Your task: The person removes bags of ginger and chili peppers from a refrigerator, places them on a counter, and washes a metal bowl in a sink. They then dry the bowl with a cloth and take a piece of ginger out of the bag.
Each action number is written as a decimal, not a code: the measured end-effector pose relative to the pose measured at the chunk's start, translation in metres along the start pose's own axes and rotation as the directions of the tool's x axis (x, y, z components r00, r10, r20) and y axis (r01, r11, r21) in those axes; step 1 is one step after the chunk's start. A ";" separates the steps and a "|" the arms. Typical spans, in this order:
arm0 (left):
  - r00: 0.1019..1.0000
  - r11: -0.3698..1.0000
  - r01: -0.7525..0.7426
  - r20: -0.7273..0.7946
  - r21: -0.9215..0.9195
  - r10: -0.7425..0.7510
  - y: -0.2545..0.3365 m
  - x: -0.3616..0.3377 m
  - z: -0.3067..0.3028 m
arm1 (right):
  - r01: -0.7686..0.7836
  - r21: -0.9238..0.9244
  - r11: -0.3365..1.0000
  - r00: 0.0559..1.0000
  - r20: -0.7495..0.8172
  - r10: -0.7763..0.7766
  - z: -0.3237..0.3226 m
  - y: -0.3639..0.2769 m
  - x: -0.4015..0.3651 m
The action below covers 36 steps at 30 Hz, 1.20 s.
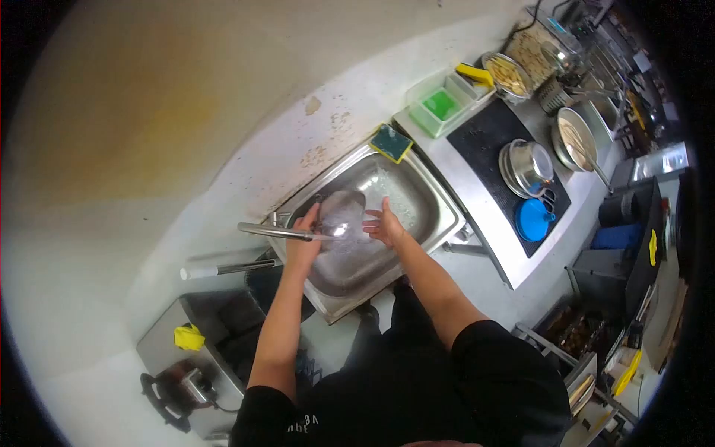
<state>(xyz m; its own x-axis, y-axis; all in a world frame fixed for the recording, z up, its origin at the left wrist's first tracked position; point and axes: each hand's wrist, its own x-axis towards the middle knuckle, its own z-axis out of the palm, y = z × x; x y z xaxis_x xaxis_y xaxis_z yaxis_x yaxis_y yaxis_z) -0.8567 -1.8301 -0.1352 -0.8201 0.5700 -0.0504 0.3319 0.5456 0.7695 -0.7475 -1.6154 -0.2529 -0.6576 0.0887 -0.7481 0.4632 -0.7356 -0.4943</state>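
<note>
Over the steel sink, a clear, rounded see-through vessel sits under the running water from the tap. My left hand grips its left side, fingers curled at the edge and partly behind the spout. On the other side, my right hand is open, its fingers spread and pointing toward the vessel. Splashing water blurs the vessel's lower part, and its exact kind cannot be made out. A green and yellow sponge rests on the sink's back corner.
Right of the sink, a steel counter carries a clear tub with green liquid, stacked metal bowls, a blue lid-like item and a mixing bowl. A yellow cloth lies at the lower left.
</note>
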 end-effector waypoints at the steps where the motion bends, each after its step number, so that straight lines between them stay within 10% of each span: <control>1: 0.996 0.979 -0.083 -0.021 0.188 0.088 0.012 -0.005 -0.004 | -0.119 0.166 0.979 0.979 0.186 0.087 0.001 0.006 0.011; 6: 0.945 0.765 -0.318 0.118 0.560 0.306 0.013 -0.049 -0.009 | -0.179 0.074 0.981 0.940 0.308 0.148 0.014 0.000 0.015; 11: 0.860 0.719 -0.497 0.163 0.486 0.483 -0.016 -0.098 -0.016 | -0.214 -0.024 0.977 0.959 0.186 0.215 0.027 0.033 0.039; 13: 0.919 0.957 -0.065 -0.356 0.281 0.167 -0.002 -0.109 -0.011 | -0.092 0.063 0.994 0.989 0.122 0.084 0.059 0.012 0.008; 14: 0.905 0.943 -0.032 -0.411 -0.332 -0.114 -0.018 -0.109 0.002 | -0.095 0.064 0.993 0.989 0.120 0.086 0.063 0.005 0.003; 15: 0.906 0.943 -0.031 -0.409 -0.333 -0.114 -0.035 -0.113 0.005 | 0.003 0.046 0.999 0.994 0.112 -0.009 0.068 -0.006 0.000; 17: 0.805 0.214 0.281 0.109 -0.935 -0.583 -0.030 -0.103 0.004 | 0.107 0.024 0.994 0.989 0.099 -0.109 0.062 -0.019 0.006; 19: 0.877 0.239 0.235 0.100 -0.942 -0.469 -0.021 -0.084 0.012 | 0.339 -0.010 0.941 0.940 0.035 -0.338 0.050 -0.035 0.011; 23: 0.903 0.473 0.345 0.148 -0.811 -0.403 0.003 -0.060 0.028 | 0.318 -0.290 0.903 0.944 0.006 -0.331 0.030 -0.029 0.018; 27: 0.828 0.804 0.468 0.499 -0.367 -0.254 0.004 -0.072 0.033 | -0.112 -0.086 0.990 0.949 0.285 0.132 0.007 -0.033 0.001; 29: 0.815 0.997 -0.063 0.574 -0.045 0.077 0.026 -0.079 0.032 | -0.195 -0.079 0.978 0.927 0.312 0.210 -0.004 -0.041 -0.007; 33: 0.669 0.856 -0.296 0.732 0.424 -0.132 0.041 -0.073 0.028 | -0.055 -0.267 0.962 0.958 0.259 0.127 -0.014 -0.026 -0.005; 34: 0.672 0.856 -0.290 0.728 0.427 -0.135 0.027 -0.070 0.038 | -0.040 -0.309 0.950 0.970 0.217 0.111 -0.004 -0.031 -0.019; 36: 0.961 0.757 -0.022 0.223 0.653 -0.164 -0.023 -0.061 0.073 | -0.028 -0.356 0.934 0.979 0.178 0.097 0.008 -0.022 -0.030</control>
<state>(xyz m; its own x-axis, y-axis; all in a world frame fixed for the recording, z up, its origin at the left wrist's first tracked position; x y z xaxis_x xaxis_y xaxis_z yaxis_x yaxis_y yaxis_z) -0.7804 -1.8322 -0.1960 -0.7384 0.5953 -0.3169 0.5738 0.8014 0.1685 -0.7432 -1.6076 -0.2162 -0.7050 -0.1040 -0.7015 0.6622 -0.4506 -0.5987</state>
